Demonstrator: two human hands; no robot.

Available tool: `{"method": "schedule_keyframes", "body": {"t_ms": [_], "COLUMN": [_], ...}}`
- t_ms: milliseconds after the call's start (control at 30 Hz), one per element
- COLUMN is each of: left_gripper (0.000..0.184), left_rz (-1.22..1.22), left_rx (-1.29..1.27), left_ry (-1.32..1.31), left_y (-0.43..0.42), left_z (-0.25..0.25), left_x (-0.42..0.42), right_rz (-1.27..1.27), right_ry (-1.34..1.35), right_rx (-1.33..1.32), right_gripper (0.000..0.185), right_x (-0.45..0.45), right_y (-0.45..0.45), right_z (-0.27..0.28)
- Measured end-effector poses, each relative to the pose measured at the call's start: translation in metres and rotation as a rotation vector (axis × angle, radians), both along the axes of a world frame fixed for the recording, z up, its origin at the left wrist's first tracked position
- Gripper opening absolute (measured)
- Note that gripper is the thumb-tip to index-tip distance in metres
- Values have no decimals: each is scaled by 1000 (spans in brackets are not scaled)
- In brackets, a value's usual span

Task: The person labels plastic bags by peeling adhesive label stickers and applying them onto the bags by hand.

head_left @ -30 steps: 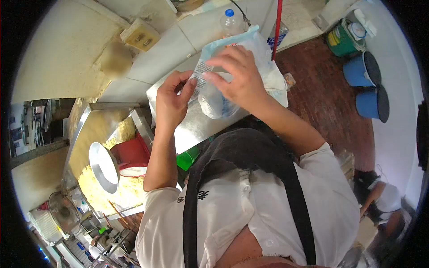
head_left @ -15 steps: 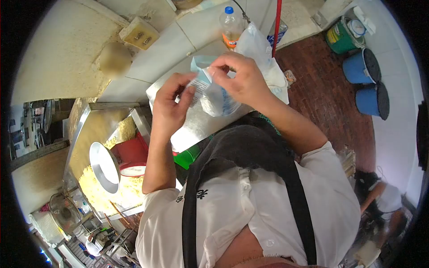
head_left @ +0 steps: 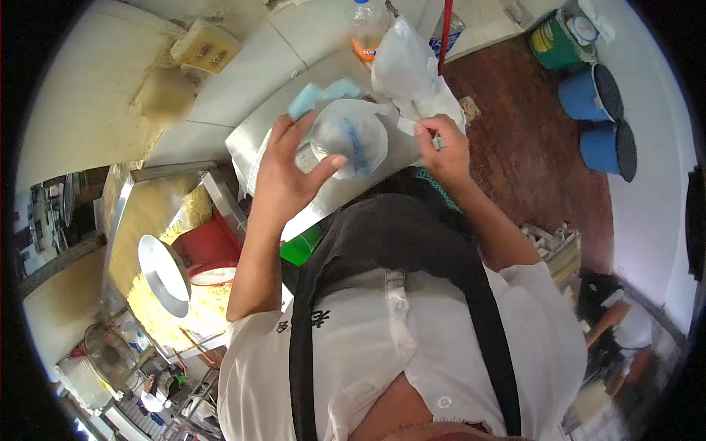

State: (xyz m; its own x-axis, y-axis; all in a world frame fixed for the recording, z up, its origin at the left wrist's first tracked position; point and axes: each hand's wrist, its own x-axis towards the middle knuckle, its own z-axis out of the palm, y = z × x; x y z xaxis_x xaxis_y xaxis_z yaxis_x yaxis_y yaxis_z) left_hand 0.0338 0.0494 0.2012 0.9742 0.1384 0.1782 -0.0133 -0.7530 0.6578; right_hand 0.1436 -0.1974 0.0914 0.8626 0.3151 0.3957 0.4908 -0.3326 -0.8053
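On the metal worktop [head_left: 294, 224] lies a round, clear plastic bag [head_left: 351, 140] with blue print and something white inside. My left hand [head_left: 285, 165] is at its left side, fingers spread, with a light-blue plastic strip [head_left: 322, 94] just beyond the fingertips. To the right of the bag, my right hand [head_left: 445, 149] pinches a small white piece [head_left: 407, 126] between thumb and finger. A second, fuller white bag [head_left: 404, 62] stands behind, beside an orange-labelled bottle [head_left: 365, 33].
At the left, a metal tray holds yellow noodles [head_left: 158, 320], a red container [head_left: 209, 246] and a silver bowl [head_left: 163, 276]. A green container [head_left: 300, 246] is below the worktop edge. Blue buckets [head_left: 586, 95] stand at the right; a person [head_left: 629, 323] is at lower right.
My hands have moved apart, the right one going right with the white piece. The light-blue printed packaging no longer hangs between them. My left fingers have spread, and the view has shifted slightly.
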Motion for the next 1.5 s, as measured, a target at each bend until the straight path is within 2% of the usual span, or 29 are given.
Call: {"method": "schedule_keyframes", "body": {"t_ms": [33,133,167,300,400,500,600,667,700,800,900,1033,1133,1200,1267,1333,1367,1467,1500], "left_gripper": [55,45,38,35,32,31,31,31,31,32,32,33,31,30,30,29,29,25,24], "left_rz": [-1,89,106,137,172,190,162,152,155,174,183,191,180,165,162,180,188,315,345], "left_rx": [9,1,24,55,55,43,53,79,71,47,36,0,35,39,19,-26,-54,-610,-514], "left_ry": [-88,43,-30,-26,-54,-26,-16,-21,-16,3,-10,-17,-33,-50,-61,3,44,-43,-37], "left_y": [-4,-5,-4,-4,-7,-7,-11,-11,-12,-15,-15,-18,-15,-18,-16,-13,-14,13,36], "left_z": [-9,-10,-15,-18,-14,-15,-16,-17,-15,-13,-15,-17,-20,-23,-21,-14,-13,-36,-47], "left_x": [8,16,16,17,18,15,11,11,11,9,11,12,10,10,11,10,7,-1,-3], "right_rz": [24,95,131,321,377,308,59,87,103,124,108,151,171,149,109,52,90,354,183], "right_ry": [-83,-282,-308,-488,-377,-227,57,594,862,657,153,997,378,708,696,342,231,23,-55], "right_rx": [-11,-41,-59,-45,-113,-44,192,184,176,151,238,498,318,341,247,33,46,-37,-114], "right_gripper": [6,8,10,22,29,47,64,63,62,65,67,75,73,74,75,78,73,63,44], "right_x": [0,7,10,2,-14,-16,-7,15,20,25,-10,1,-9,-3,4,14,19,44,49], "right_y": [3,19,25,44,37,33,76,84,86,71,84,79,74,85,84,61,56,52,68], "right_z": [-4,-16,-23,-39,-47,-45,-52,-89,-85,-73,-68,-73,-69,-128,-145,-127,-100,-68,-57]}}
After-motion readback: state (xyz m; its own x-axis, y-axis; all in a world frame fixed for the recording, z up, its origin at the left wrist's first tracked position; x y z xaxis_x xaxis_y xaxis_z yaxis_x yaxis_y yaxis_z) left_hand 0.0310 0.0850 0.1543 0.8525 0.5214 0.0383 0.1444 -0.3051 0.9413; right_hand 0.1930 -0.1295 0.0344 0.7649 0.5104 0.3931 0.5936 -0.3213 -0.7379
